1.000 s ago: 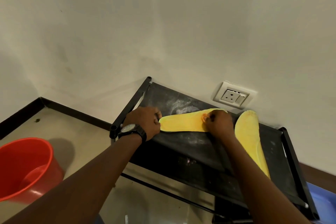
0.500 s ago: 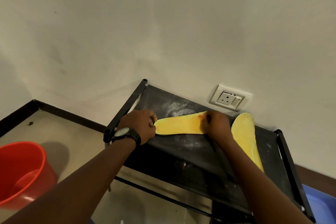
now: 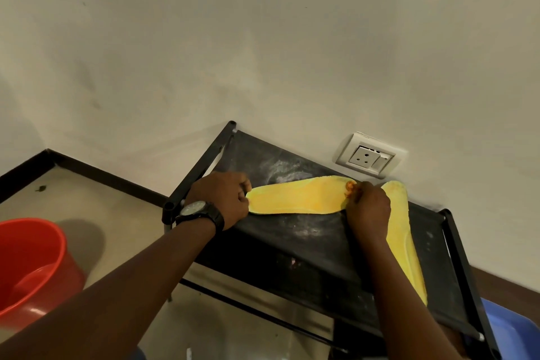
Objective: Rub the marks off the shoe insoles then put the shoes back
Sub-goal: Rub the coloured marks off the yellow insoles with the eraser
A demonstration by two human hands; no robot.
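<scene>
The right hand (image 3: 368, 209) is found further along than it was a second ago. Then it lay over the body of the long yellow foam insole (image 3: 298, 199), with the rounded tip showing beyond the knuckles. Now it is drawn up at that far tip itself, close under the white wall socket (image 3: 366, 159). A small orange piece (image 3: 349, 186) (an eraser by the look of it, though too small for certainty) is pinched in its curled fingers and pressed on the insole's end.

The left hand (image 3: 223, 199), worn with a black wristwatch (image 3: 200, 211), is kept where it was. Its fingers are curled, and the insole's other end is pinched and pinned down on the black fabric shelf (image 3: 306, 240) of the tube-framed shoe rack, which is dusted with white powder. The insole itself has hardly been shifted; part of the apparent movement is owed to the swing of the view.

A rubbing stroke is therefore judged to have been carried out to the end of this insole. No marks can be made out on the yellow stretch laid bare between the hands, so this one may be nearly done.

The second yellow insole (image 3: 404, 245) lies just beside it along the right of the shelf, partly hidden by the right forearm and held by neither hand. No shoes are in view, so the putting back is not yet begun. A red plastic bucket (image 3: 32, 266) stands on the floor at the left
</scene>
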